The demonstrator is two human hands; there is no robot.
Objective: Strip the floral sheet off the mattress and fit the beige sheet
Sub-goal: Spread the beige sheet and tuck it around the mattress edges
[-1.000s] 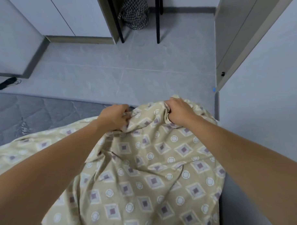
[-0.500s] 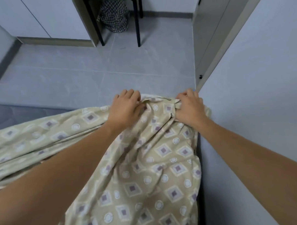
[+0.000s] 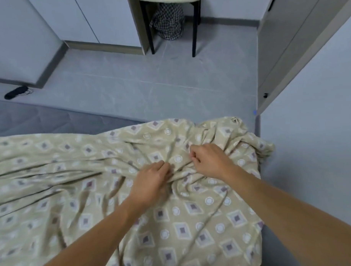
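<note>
The beige sheet (image 3: 116,186), printed with diamonds and circles, lies rumpled across the lower half of the frame, covering most of the mattress (image 3: 41,119), whose bare grey quilted top shows in a strip at middle left. Both hands sit close together just right of centre, a little apart from one another. The left hand (image 3: 152,183) has its fingers curled into a gathered fold of the sheet, with creases radiating out from it toward the left edge. The right hand (image 3: 209,161), slightly higher, is fisted on a bunch of the same fabric near the sheet's heaped far right corner. Beyond the bed is pale grey tiled floor (image 3: 168,77); a stool (image 3: 170,5) with black legs stands at top centre with a checked bag (image 3: 167,23) under it, and a dark object (image 3: 16,92) lies on the floor at middle left
</note>
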